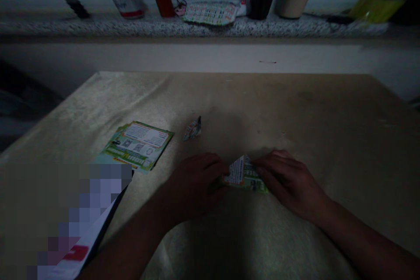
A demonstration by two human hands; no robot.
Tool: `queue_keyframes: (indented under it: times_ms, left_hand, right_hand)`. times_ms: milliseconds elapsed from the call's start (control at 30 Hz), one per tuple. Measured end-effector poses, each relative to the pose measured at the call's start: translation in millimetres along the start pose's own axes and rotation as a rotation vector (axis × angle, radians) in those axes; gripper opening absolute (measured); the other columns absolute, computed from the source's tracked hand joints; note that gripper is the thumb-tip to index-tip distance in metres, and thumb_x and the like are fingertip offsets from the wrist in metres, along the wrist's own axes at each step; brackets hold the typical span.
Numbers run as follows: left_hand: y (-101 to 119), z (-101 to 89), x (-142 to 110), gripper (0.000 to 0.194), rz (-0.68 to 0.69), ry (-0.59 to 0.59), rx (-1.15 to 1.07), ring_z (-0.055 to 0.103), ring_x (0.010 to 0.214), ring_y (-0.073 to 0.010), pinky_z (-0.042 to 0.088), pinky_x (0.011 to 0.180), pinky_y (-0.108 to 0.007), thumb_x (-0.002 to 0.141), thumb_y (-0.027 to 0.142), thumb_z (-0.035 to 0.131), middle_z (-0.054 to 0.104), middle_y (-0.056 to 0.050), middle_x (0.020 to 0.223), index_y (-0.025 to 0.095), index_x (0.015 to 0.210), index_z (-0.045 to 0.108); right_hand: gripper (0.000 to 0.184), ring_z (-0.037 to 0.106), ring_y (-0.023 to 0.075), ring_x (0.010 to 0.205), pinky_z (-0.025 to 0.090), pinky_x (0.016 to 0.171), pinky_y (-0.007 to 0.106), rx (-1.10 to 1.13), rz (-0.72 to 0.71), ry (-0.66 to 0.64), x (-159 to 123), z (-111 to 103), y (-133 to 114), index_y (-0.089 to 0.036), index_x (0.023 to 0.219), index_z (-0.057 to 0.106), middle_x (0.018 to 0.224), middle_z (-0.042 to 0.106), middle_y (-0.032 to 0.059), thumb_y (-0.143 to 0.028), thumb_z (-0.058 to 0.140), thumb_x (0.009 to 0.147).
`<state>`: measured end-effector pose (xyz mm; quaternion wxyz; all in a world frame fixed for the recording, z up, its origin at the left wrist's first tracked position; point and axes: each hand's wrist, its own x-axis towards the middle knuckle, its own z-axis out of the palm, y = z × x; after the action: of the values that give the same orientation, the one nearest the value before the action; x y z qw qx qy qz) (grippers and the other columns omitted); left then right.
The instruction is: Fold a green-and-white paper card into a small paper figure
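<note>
The left hand [201, 186], its fingers bent and nearly closed, holds the left edge of a partly folded green-and-white printed leaflet [244, 175], whose top comes to a point, while the right hand [292, 183], half curled, has its fingertips on the leaflet's right side, low on the desk [328, 118] between the two. A stack of similar green leaflets [139, 144] lies beyond the left forearm, and a small folded paper piece [193, 129] sits on the desk between that stack and the held leaflet, farther back.
</note>
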<state>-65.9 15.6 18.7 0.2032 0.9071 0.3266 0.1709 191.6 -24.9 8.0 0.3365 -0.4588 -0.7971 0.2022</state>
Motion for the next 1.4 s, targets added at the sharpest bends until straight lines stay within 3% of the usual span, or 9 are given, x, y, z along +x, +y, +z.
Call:
queue_keyframes:
  times_ms: [133,267,500,700,1000,1167,1400]
  left_hand:
    - [1.8,-1.7,2.0,0.015,-0.075,-0.09,0.038,0.064,0.093,-0.0243,0.051,0.08,-0.037,0.087,0.022,0.066,0.069,-0.008,0.102,0.018,0.102,0.066]
    - [4.5,-4.5,3.1,0.011,-0.104,-0.143,0.071,0.063,0.087,-0.0226,0.048,0.074,-0.034,0.088,0.022,0.064,0.067,-0.007,0.096,0.018,0.098,0.067]
    - [5.1,-4.8,0.2,0.012,-0.136,-0.189,0.083,0.061,0.077,-0.0201,0.044,0.068,-0.031,0.09,0.024,0.063,0.067,-0.004,0.089,0.02,0.1,0.068]
    - [5.0,-4.6,0.8,0.009,-0.091,-0.151,0.089,0.061,0.085,-0.021,0.046,0.071,-0.031,0.086,0.019,0.068,0.065,-0.006,0.095,0.017,0.095,0.068]
    - [3.3,-0.6,0.9,0.011,0.038,-0.122,0.057,0.063,0.086,-0.02,0.049,0.077,-0.033,0.093,0.017,0.061,0.069,-0.005,0.093,0.018,0.092,0.072]
    - [5.0,2.9,-0.5,0.025,-0.058,-0.077,0.083,0.064,0.087,-0.0222,0.05,0.079,-0.036,0.093,0.017,0.06,0.071,-0.006,0.097,0.02,0.117,0.067]
    - [7.2,10.3,1.7,0.022,-0.151,-0.05,-0.01,0.066,0.093,-0.0231,0.051,0.087,-0.038,0.096,0.019,0.056,0.072,-0.007,0.102,0.018,0.115,0.067]
  right_hand:
    - [0.016,0.065,0.0204,0.091,0.047,0.087,0.04,-0.11,-0.064,-0.03,-1.0,-3.1,2.7,-0.018,0.11,0.068,0.098,0.074,0.0062,-0.024,0.067,0.095]
    - [0.025,0.064,0.0219,0.091,0.046,0.087,0.041,-0.175,-0.128,-0.054,-4.3,-3.3,6.8,-0.019,0.101,0.07,0.095,0.073,0.004,-0.037,0.079,0.085]
    - [0.016,0.063,0.0207,0.086,0.047,0.085,0.039,-0.244,-0.216,-0.214,-2.7,-5.1,5.3,-0.018,0.101,0.074,0.091,0.071,0.0045,-0.031,0.065,0.096]
    - [0.017,0.06,0.022,0.083,0.047,0.085,0.041,-0.301,-0.233,-0.246,-1.1,-6.1,-3.2,-0.016,0.1,0.075,0.088,0.069,0.0065,-0.025,0.061,0.096]
    - [0.018,0.057,0.0223,0.081,0.045,0.082,0.041,-0.303,-0.226,-0.236,-1.8,-1.1,-7.1,-0.017,0.094,0.073,0.082,0.065,0.0059,-0.018,0.055,0.096]
    - [0.017,0.055,0.0211,0.077,0.044,0.08,0.039,-0.303,-0.213,-0.203,-1.3,1.7,-3.3,-0.015,0.093,0.071,0.08,0.065,0.0054,-0.015,0.054,0.097]
    - [0.014,0.057,0.0212,0.078,0.043,0.081,0.039,-0.261,-0.161,-0.156,-1.3,4.7,-1.7,-0.013,0.096,0.069,0.081,0.067,0.0055,-0.016,0.056,0.097]
